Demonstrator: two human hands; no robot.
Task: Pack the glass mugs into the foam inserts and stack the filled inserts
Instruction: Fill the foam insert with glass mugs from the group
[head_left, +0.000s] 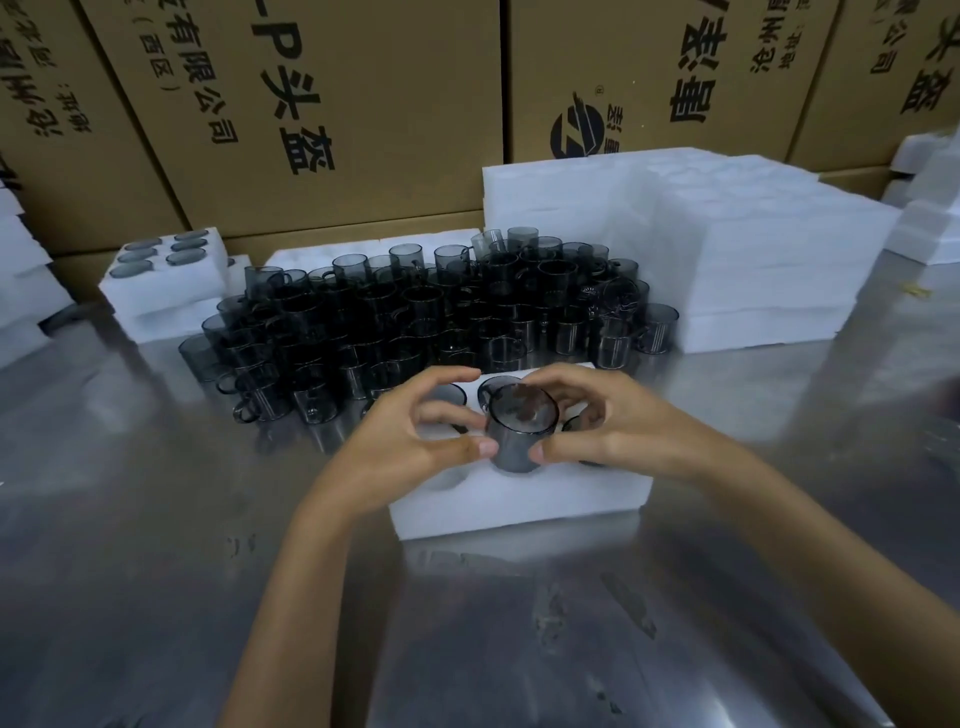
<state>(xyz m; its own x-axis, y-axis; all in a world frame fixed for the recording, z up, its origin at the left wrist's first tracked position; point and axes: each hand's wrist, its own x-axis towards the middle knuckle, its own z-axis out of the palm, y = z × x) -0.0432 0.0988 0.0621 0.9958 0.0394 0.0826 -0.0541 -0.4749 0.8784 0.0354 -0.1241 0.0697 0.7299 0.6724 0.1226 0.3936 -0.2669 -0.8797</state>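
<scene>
Cartons (322, 104) marked "头盔", perhaps helmet boxes

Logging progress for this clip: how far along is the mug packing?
Done: a filled insert sits on a short foam stack at back left. In hand: both hands, left hand and right hand, hold one glass mug over the near foam insert. Left: the large crowd of loose mugs behind it.
</scene>
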